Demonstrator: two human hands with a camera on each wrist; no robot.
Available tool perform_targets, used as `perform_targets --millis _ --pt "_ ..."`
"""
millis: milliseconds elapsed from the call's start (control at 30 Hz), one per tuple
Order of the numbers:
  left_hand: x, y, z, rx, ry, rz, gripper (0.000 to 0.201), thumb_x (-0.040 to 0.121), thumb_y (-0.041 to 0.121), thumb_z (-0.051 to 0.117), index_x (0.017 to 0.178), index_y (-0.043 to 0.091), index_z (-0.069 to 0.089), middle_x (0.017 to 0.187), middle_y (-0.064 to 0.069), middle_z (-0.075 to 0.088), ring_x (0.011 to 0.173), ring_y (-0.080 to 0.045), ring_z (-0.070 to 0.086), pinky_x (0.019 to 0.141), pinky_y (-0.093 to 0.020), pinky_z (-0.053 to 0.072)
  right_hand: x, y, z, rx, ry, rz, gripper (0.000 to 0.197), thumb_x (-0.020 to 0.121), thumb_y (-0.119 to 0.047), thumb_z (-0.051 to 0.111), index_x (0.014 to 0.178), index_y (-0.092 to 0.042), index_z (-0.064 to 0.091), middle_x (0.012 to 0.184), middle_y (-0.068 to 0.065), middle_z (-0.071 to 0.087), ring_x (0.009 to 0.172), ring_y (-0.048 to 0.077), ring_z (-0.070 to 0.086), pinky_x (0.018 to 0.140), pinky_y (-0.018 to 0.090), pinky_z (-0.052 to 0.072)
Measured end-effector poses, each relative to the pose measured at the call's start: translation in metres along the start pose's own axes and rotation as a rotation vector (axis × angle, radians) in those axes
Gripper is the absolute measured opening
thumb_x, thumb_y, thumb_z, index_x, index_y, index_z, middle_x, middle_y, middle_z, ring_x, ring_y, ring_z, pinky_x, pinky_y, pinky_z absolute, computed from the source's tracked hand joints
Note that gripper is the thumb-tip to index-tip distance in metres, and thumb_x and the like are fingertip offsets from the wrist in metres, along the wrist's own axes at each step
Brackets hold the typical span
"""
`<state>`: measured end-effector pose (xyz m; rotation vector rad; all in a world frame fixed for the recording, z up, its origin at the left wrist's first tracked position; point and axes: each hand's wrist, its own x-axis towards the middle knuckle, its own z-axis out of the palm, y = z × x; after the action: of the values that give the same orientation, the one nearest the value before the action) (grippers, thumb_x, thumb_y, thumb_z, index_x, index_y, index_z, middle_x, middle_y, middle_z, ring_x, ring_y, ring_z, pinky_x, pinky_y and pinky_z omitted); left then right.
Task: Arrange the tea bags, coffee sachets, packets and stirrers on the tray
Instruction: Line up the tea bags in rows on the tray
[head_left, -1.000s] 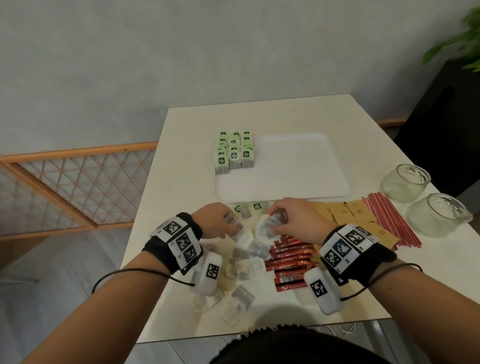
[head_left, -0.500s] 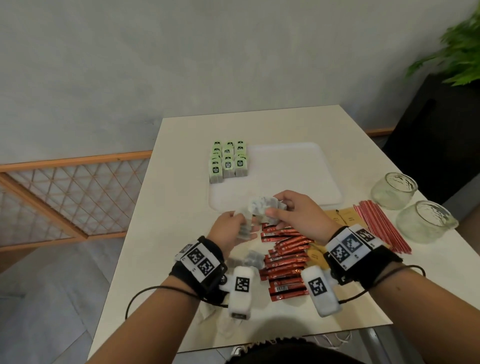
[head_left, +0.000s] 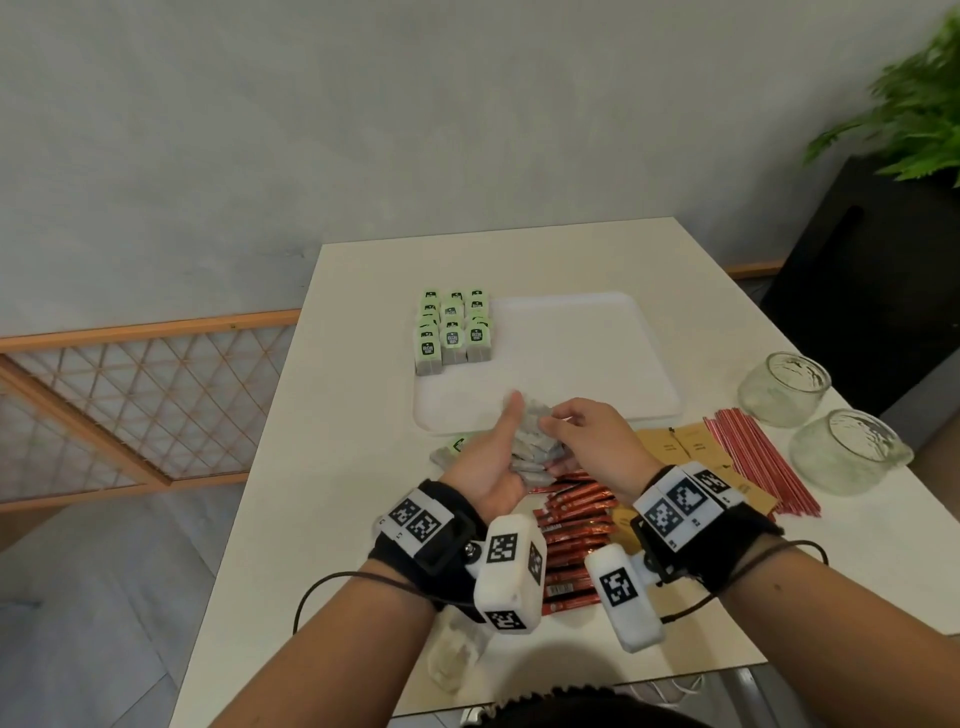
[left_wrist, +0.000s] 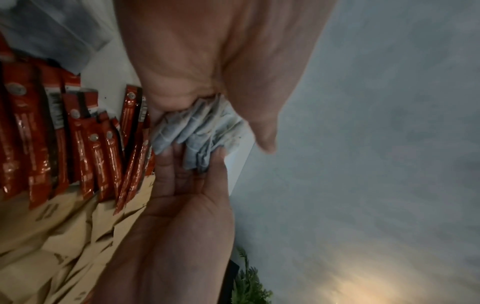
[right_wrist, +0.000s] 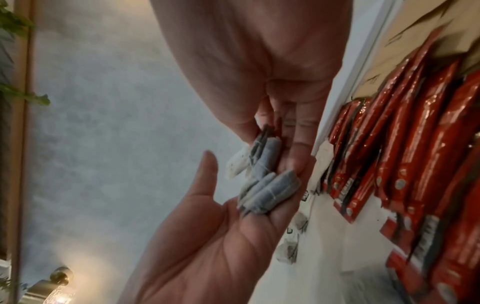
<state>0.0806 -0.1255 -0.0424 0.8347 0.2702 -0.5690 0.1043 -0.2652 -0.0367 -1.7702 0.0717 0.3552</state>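
Just above the near edge of the white tray (head_left: 582, 364), my two hands meet on a bunch of grey tea bags (head_left: 530, 452). My left hand (head_left: 506, 441) cups the bunch (right_wrist: 270, 191) in its curled fingers, thumb sticking up. My right hand (head_left: 555, 436) pinches the top bags (right_wrist: 265, 152) between thumb and fingers. Rows of green-labelled tea bags (head_left: 452, 332) stand in the tray's far left corner. On the table below my hands lie red coffee sachets (head_left: 571, 525), with brown packets (head_left: 685, 447) and red stirrers (head_left: 753, 457) to their right.
Two glass jars (head_left: 784, 387) (head_left: 844, 449) stand at the table's right edge. One loose tea bag (head_left: 452, 449) lies left of my hands and clear wrappers (head_left: 452, 660) lie near the front edge. A plant (head_left: 914, 119) is at the far right.
Both hands rose from the loose pile near the front of the table with a gathered bunch of tea bags and moved toward the tray's near edge. My left thumb now points up.
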Motion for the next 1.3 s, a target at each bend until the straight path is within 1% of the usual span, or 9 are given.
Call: perform_targets --millis 100,200,367,567,733,900,1000,1133,1300 --pt "0.004 -0.002 -0.003 0.034 0.060 0.027 0.025 0.101 0.015 0.049 0.118 0.000 0.059 0.091 -0.015 0.069 0.073 -0.022 0.070 0.064 -0.031 0.058 0.003 0.002 -0.002 -0.042 0.013 -0.011 0.021 0.089 -0.020 0.068 0.107 -0.014 0.060 0.088 0.016 0.063 0.069 0.032 0.069 0.067 0.044 0.061" --pt "0.004 -0.001 -0.004 0.080 0.109 0.028 0.016 0.100 0.005 0.047 0.110 0.002 0.059 0.089 -0.016 0.070 0.077 -0.027 0.070 0.066 -0.035 0.061 0.005 0.002 -0.004 -0.127 -0.013 -0.037 0.022 0.087 -0.030 0.069 0.107 -0.025 0.061 0.085 0.013 0.061 0.077 0.034 0.068 0.071 0.049 0.060" --pt "0.001 0.006 -0.003 0.161 0.066 0.001 0.020 0.098 0.005 0.050 0.116 0.000 0.057 0.089 -0.015 0.070 0.079 -0.024 0.070 0.066 -0.032 0.060 0.007 -0.002 -0.007 -0.185 -0.014 -0.088 0.024 0.082 -0.044 0.072 0.102 -0.031 0.065 0.082 0.006 0.063 0.078 0.026 0.068 0.079 0.045 0.058" --pt "0.001 0.005 -0.010 0.242 0.045 -0.038 0.021 0.093 0.009 0.061 0.114 0.004 0.063 0.097 -0.012 0.073 0.082 -0.020 0.071 0.079 -0.030 0.060 0.012 -0.007 -0.009 -0.147 0.027 -0.170 0.013 0.083 -0.025 0.075 0.089 -0.015 0.070 0.076 0.002 0.062 0.069 0.013 0.058 0.070 0.031 0.048" --pt "0.002 0.005 -0.018 0.227 0.185 0.047 0.013 0.096 0.004 0.055 0.106 0.001 0.063 0.087 -0.016 0.071 0.069 -0.022 0.069 0.056 -0.029 0.058 0.016 -0.010 -0.011 -0.035 0.128 -0.164 0.014 0.085 -0.020 0.073 0.083 -0.009 0.065 0.075 0.003 0.063 0.064 0.016 0.056 0.064 0.032 0.051" --pt "0.012 0.008 -0.022 0.422 0.391 0.231 0.018 0.093 0.008 0.060 0.109 0.001 0.064 0.099 -0.026 0.068 0.091 -0.035 0.070 0.084 -0.048 0.058 0.017 -0.008 -0.008 -0.291 0.136 -0.193 0.014 0.083 -0.020 0.072 0.077 -0.016 0.061 0.072 -0.003 0.063 0.062 0.013 0.056 0.061 0.026 0.043" --pt "0.011 0.007 -0.020 0.523 0.391 0.277 0.016 0.095 0.011 0.058 0.109 0.006 0.065 0.078 -0.009 0.067 0.078 -0.025 0.071 0.064 -0.032 0.056 0.016 -0.004 0.000 -0.359 0.077 -0.226 0.011 0.083 -0.018 0.071 0.076 -0.020 0.062 0.071 -0.007 0.064 0.060 0.012 0.055 0.058 0.022 0.040" --pt "0.012 0.011 -0.018 0.513 0.416 0.321 0.016 0.099 0.024 0.055 0.097 0.013 0.066 0.069 -0.002 0.064 0.067 -0.017 0.068 0.057 -0.027 0.054 0.018 -0.005 0.009 -0.378 0.031 -0.336 0.004 0.087 -0.027 0.069 0.084 -0.029 0.071 0.078 -0.016 0.066 0.066 0.005 0.056 0.063 0.013 0.042" --pt "0.013 0.027 -0.025 0.535 0.424 0.360 0.019 0.097 0.029 0.060 0.098 0.013 0.068 0.074 -0.005 0.067 0.076 -0.024 0.070 0.053 -0.025 0.052 0.030 -0.014 0.012 -0.455 -0.028 -0.418 0.023 0.098 -0.030 0.053 0.093 -0.021 0.074 0.093 -0.009 0.067 0.086 0.006 0.060 0.077 0.024 0.046"
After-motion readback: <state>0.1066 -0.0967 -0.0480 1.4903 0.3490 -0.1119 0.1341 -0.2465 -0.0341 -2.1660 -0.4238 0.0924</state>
